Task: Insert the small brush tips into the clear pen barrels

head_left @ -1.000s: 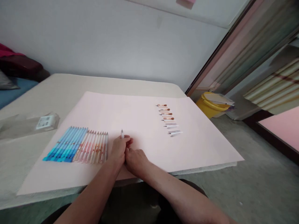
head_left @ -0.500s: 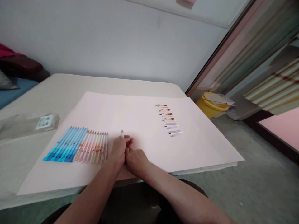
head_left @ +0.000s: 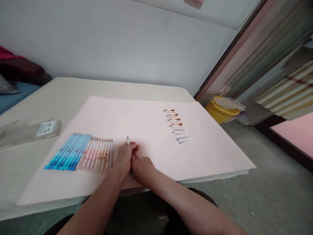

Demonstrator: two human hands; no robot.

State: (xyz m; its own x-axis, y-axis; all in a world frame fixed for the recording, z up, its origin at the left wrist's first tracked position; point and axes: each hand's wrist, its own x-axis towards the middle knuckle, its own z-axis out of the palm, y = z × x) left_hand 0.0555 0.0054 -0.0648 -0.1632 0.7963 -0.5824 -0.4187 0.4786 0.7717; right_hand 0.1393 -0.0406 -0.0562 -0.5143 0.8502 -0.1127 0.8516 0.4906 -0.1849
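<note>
My left hand (head_left: 124,156) is closed around a pale pen (head_left: 128,141), whose tip points up and away from me. Close against it, my right hand (head_left: 143,168) is closed near the pen's lower part; what lies inside its fingers is hidden. Just left of my hands, a row of pale patterned pens (head_left: 97,153) lies side by side, tips away from me. Blue pens (head_left: 70,151) continue that row further left. On the right, several small groups of thin refills and short pen parts (head_left: 176,124) form a column.
Pink sheeting (head_left: 137,114) covers much of the table (head_left: 117,86). A clear plastic bag (head_left: 22,133) with a white label rests at the left. Beyond the right edge, a yellow bucket (head_left: 217,112) stands on the floor. A pale wall (head_left: 110,39) rises behind the table.
</note>
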